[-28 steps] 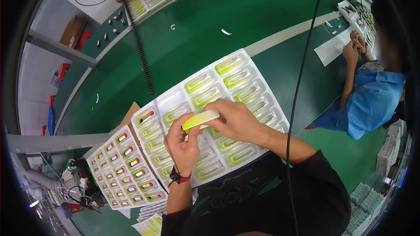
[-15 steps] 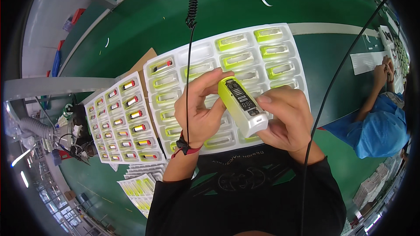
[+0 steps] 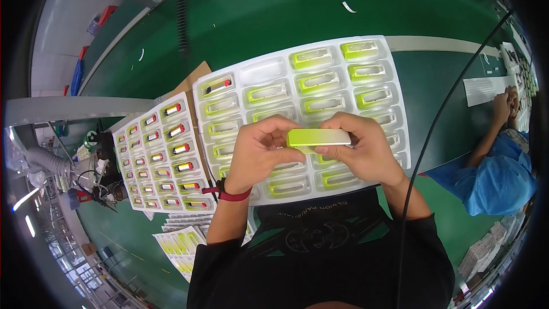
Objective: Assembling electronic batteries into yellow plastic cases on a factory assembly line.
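Between my two hands is a small box-shaped plastic casing, yellow-green at its left end and fading to white at the right. My left hand pinches the green end, and my right hand grips the white end. A smooth side of the casing faces up, so the dark inner part is hidden. Just below lies a white moulded tray with rows of similar green-and-white casings. One pocket at its far left holds a part with a red end.
Left of the large tray, a second white tray holds rows of red-and-yellow cylindrical parts. Stacked trays sit lower left. A black cable hangs at the right. Beyond it a co-worker in a blue garment works at the green table.
Both hands have turned the casing from its open face with dark inner parts to a smooth side, now lying level. The coiled cable has swung left.
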Demonstrator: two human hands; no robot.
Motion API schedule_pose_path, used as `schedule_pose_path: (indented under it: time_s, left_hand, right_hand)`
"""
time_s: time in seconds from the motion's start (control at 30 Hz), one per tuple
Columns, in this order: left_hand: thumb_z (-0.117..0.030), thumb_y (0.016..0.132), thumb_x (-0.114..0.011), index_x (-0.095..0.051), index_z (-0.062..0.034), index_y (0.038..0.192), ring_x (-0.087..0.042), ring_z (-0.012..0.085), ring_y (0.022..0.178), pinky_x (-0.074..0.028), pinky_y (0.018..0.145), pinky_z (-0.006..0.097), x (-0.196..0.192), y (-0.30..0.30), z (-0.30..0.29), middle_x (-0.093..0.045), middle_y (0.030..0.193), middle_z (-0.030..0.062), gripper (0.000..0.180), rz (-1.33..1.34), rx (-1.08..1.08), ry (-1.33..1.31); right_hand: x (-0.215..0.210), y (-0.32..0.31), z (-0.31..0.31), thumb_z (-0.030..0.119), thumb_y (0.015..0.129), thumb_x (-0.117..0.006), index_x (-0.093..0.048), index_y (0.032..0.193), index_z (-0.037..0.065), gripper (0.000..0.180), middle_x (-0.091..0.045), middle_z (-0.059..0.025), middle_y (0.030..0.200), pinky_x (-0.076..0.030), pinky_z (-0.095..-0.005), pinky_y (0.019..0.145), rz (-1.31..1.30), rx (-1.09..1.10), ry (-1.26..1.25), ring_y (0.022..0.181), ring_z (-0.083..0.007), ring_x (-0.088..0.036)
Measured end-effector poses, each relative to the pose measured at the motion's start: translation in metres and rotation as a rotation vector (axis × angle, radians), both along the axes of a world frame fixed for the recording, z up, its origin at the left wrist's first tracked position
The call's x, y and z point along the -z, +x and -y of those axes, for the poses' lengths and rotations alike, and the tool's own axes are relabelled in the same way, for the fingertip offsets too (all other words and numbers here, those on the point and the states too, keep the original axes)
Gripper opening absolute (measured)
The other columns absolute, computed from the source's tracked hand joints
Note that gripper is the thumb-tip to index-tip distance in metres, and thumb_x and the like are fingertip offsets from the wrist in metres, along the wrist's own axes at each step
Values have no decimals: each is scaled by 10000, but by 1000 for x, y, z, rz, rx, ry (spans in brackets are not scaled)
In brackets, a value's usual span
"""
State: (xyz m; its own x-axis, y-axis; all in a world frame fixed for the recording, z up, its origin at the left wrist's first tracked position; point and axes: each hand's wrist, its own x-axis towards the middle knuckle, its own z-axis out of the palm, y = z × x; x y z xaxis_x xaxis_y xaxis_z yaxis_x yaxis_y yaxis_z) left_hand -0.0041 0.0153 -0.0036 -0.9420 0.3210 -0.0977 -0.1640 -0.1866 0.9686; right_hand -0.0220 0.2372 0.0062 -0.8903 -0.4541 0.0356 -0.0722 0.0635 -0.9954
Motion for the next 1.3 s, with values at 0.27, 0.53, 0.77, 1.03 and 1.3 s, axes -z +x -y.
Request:
schedule_pose_path:
  time_s: [0.27,0.53,0.77,1.03,1.3]
  left_hand:
    - [-34,815,-755,-644,50,1055,-624,125,756,-523,692,260,21,9,-5,-675,918,72,278,260,-17,320]
    - [-70,858,-729,-637,51,1063,-623,123,750,-531,702,265,14,-1,-6,-675,917,73,255,207,-8,304]
    - [62,809,-721,-636,29,1149,-670,154,913,-554,777,276,5,-16,-7,-698,1055,126,352,27,-275,-30]
    - [131,730,-740,-630,19,1041,-690,304,1041,-572,839,338,3,-6,-1,-686,1103,230,348,-801,-353,-400]
    - [156,768,-695,-545,3,1042,-695,319,987,-588,815,354,-1,-4,3,-674,1098,257,347,-916,-308,-431]
  right_hand:
    - [26,-2,-5,24,823,-767,-668,990,-46,207,-656,-71,806,-451,-216,546,573,-116,-430,658,-80,-571]
    - [33,-8,-4,45,814,-778,-653,1038,-57,276,-650,-73,813,-470,-229,566,696,-116,-640,663,-95,-580]
    - [12,-10,9,-31,829,-716,-611,1188,-48,375,-672,-88,1013,-546,-266,702,420,136,-469,852,-141,-649]
    - [17,-4,-3,-75,755,-729,-600,1018,6,304,-710,-169,1008,-555,-289,662,-581,203,-115,756,-216,-687]
    - [6,-6,-9,-2,701,-779,-578,957,26,327,-683,-134,894,-525,-321,571,-776,135,76,687,-257,-663]
